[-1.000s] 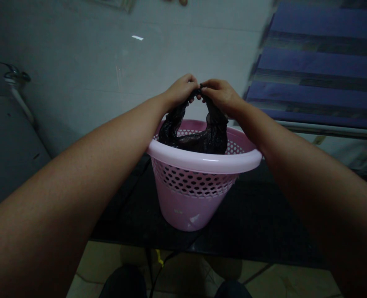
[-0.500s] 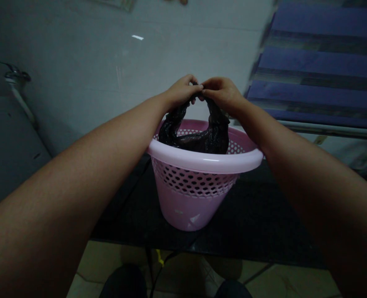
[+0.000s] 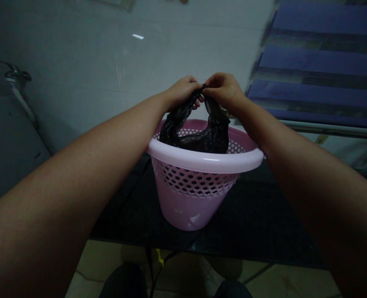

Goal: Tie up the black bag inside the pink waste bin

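A pink plastic basket [image 3: 202,182] with a perforated wall stands on a dark tabletop [image 3: 257,223]. A black plastic bag [image 3: 198,134] sits inside it, its two top ends pulled up above the rim. My left hand [image 3: 183,92] is closed on the left end of the bag. My right hand [image 3: 223,90] is closed on the right end. The two hands meet above the far side of the basket, fingertips touching.
A blue and grey striped mattress [image 3: 320,66] lies at the right. Pale floor tiles [image 3: 109,62] spread behind the basket. A grey cushion [image 3: 6,140] sits at the left, with a metal fitting [image 3: 15,76] above it. My feet [image 3: 124,283] show below the table's edge.
Both hands have risen slightly with the bag ends. My right fingers have shifted on the bag. The basket has stayed in place.
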### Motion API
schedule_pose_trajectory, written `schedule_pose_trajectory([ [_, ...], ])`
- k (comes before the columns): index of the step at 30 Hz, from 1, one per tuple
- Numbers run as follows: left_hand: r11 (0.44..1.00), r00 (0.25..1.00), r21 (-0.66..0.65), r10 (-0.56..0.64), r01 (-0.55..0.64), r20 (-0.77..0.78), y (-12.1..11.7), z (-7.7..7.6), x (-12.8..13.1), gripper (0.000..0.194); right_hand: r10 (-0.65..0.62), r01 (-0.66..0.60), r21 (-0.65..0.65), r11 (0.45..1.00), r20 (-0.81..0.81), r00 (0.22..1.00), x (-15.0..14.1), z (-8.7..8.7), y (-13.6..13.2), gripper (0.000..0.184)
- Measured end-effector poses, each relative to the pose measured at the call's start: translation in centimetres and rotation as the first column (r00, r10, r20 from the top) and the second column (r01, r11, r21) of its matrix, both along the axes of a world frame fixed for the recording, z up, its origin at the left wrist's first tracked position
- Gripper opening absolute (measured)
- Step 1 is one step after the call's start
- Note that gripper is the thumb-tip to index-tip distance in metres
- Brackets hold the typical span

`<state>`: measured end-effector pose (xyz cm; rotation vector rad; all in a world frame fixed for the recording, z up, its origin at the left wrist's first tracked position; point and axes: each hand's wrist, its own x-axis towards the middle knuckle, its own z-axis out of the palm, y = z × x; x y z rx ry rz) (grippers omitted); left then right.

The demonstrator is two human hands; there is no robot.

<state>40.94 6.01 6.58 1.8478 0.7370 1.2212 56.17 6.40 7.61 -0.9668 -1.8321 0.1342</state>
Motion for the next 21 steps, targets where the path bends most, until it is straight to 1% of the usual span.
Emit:
schedule_pose_trajectory([
  [4,1.000,1.000,0.007,0.001,-0.001,-0.001,-0.1,0.1,0.0,0.017,-0.021,0.021,0.006,1.000,0.002,1.000,-0.1,0.0,-0.6,0.011],
  [9,1.000,1.000,0.015,-0.013,0.013,0.002,0.2,0.1,-0.1,0.016,0.037,-0.038,-0.045,0.998,-0.038,0.999,-0.3,0.0,-1.1,0.013],
  [12,1.000,1.000,0.025,-0.007,0.007,0.013,0.1,0.1,-0.1,0.015,0.050,-0.051,-0.026,0.998,-0.036,0.998,-0.4,0.0,-1.1,0.011],
  [15,1.000,1.000,0.021,0.000,0.000,0.015,-0.3,0.1,0.1,0.015,0.043,-0.043,0.000,0.999,0.001,0.999,-0.3,0.1,-1.1,0.008],
  [21,1.000,1.000,0.017,-0.019,0.020,-0.024,-0.6,0.1,0.2,0.020,0.014,-0.015,0.032,0.999,0.038,0.999,-0.1,0.3,-0.8,0.011],
])
